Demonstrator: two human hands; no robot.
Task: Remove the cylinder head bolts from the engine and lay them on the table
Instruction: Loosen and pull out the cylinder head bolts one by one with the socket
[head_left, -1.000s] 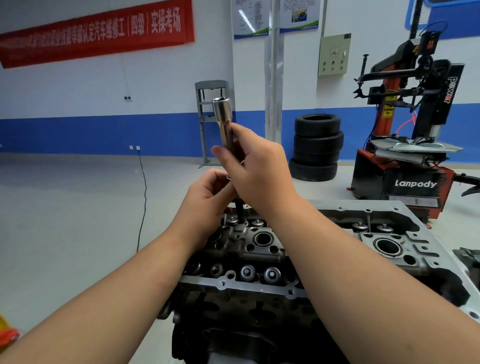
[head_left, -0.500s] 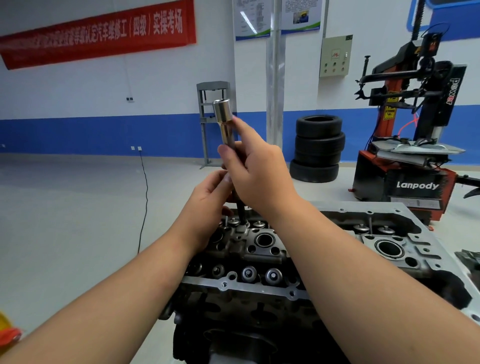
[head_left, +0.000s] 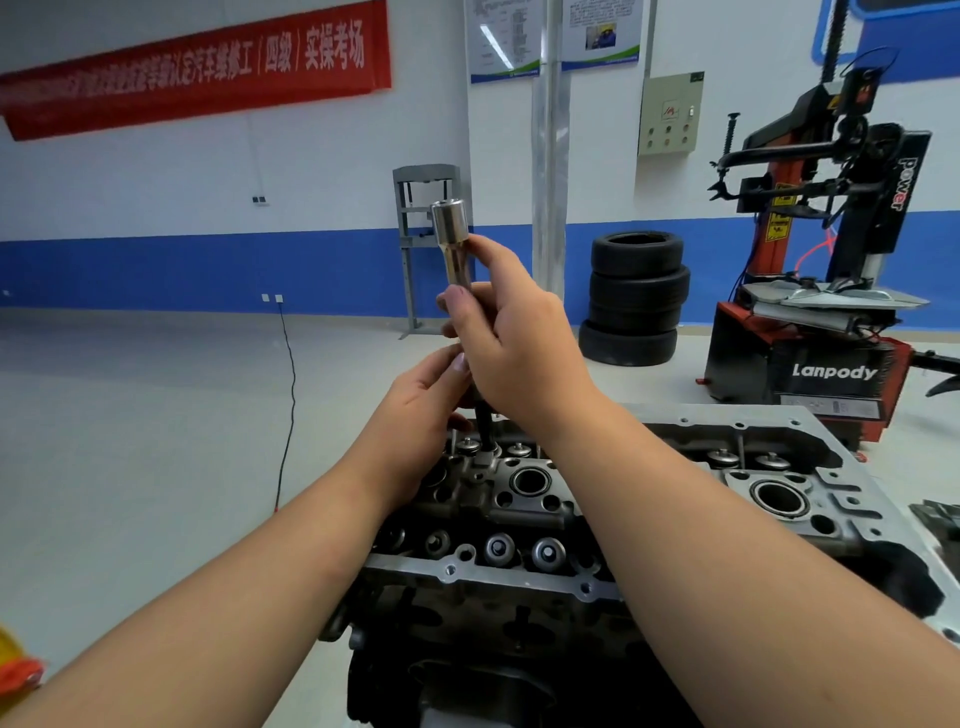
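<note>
Right hand (head_left: 511, 343): fingers wrapped round upright socket tool (head_left: 453, 244), chrome end up. Left hand (head_left: 415, 415): fingertips pinched on dark bolt (head_left: 484, 423) below it, shank half out of hole at far left end of cylinder head (head_left: 675, 499). Tyre stack (head_left: 636, 299) behind.

The long cylindrical socket tool (head_left: 451, 244) is polished, mirror-bright steel. The grey cast-metal cylinder head (head_left: 649, 499) looks matt and grainy, darkened between its machined rims. The 4 stacked black tyres (head_left: 635, 299) are dull rubber.
</note>
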